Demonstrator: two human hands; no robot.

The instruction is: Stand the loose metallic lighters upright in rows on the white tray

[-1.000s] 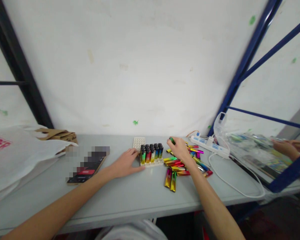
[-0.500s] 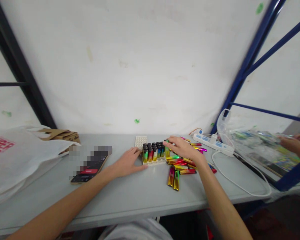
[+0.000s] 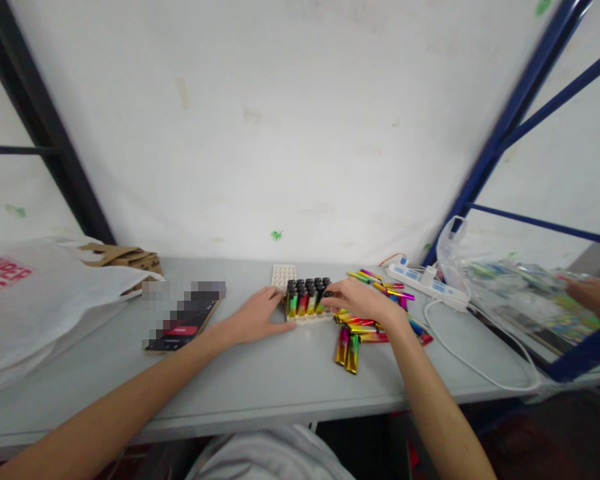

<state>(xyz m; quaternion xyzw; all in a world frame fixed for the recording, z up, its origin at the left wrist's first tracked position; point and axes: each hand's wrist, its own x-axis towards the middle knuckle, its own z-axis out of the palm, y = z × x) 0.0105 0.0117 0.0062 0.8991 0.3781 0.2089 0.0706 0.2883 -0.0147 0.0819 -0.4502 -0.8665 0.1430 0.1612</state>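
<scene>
Several lighters (image 3: 303,300) with black tops and shiny coloured bodies stand upright in rows in a white tray (image 3: 310,320). My left hand (image 3: 257,317) lies at the tray's left side, thumb and fingers apart, bracing its left end. Over the right end of the rows is my right hand (image 3: 357,300), its fingers closed round the black top of a lighter; the hand hides part of that lighter and the tray's right end. Right beside the tray, more shiny lighters (image 3: 347,350) lie in a loose pile, partly beneath my right hand.
Behind the tray lies a white pitted tray (image 3: 283,275). A phone (image 3: 185,327) and a white plastic bag (image 3: 45,300) are on the left. A power strip (image 3: 425,285) with a white cable stands right, near a blue frame (image 3: 485,173). Another person's hand (image 3: 593,297) works beyond it.
My right hand has shifted slightly left, and its fingers have curled down from lying over the lighters at the tray's right end. My left hand stays at the tray. The view has tilted slightly.
</scene>
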